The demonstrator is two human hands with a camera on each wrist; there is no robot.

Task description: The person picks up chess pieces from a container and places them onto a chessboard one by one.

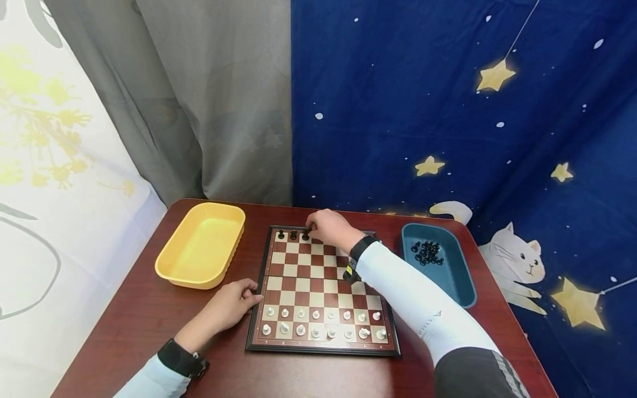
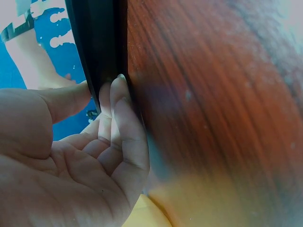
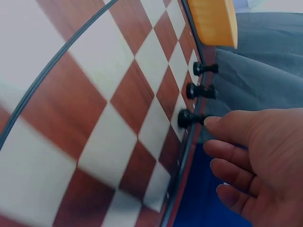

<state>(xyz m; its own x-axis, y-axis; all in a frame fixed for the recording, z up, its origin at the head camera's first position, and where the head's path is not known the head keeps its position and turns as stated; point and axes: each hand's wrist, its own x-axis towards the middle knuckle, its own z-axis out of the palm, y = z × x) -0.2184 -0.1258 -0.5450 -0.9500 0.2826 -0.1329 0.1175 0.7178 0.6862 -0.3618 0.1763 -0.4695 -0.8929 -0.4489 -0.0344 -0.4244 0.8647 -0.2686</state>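
Observation:
A brown-and-cream chessboard (image 1: 317,271) lies on the table. At its left edge my left hand (image 1: 230,304) grips the black frame (image 2: 97,42), thumb on the upper side and fingers against the side. My right hand (image 1: 332,228) reaches to the far row, where thumb and fingertips pinch the top of a black bishop (image 3: 183,118), its base at a square of that row. Beside it stand a black knight (image 3: 193,91) and, in the far left corner, a black rook (image 3: 198,68). Two rows of white chess pieces (image 1: 315,333) fill the near side.
To the right, a blue tray (image 1: 460,276) contains a heap of black pieces (image 1: 429,252). A yellow tray (image 1: 199,249) stands at the left on the dark red table (image 1: 139,331). Grey and blue curtains (image 1: 378,110) hang behind the table. My right forearm crosses over the board's right side.

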